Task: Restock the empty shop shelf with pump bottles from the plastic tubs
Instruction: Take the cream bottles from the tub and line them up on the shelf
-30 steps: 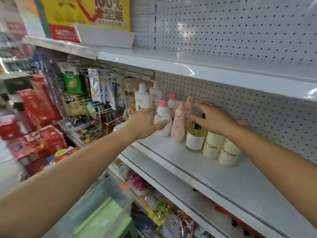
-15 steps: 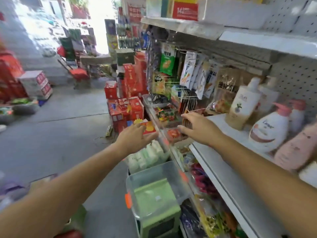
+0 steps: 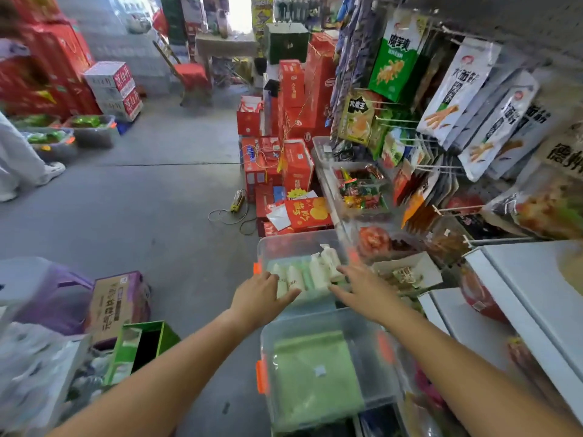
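Both hands empty, fingers spread: L hand [image 3: 262, 294] & R hand [image 3: 362, 288] reach over bottles [image 3: 303, 274] lying inside tub [image 3: 277, 244]. Best grab one per hand by body, not pump.

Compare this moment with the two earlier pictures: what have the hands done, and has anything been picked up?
Both hands left the bottles they were touching on the shelf and swung down to the far tub. The left hand and right hand now reach over the pump bottles lying in it, fingers extended, gripping nothing. Unchanged: the tub's bottles lie as before, and the near tub still holds its green box.
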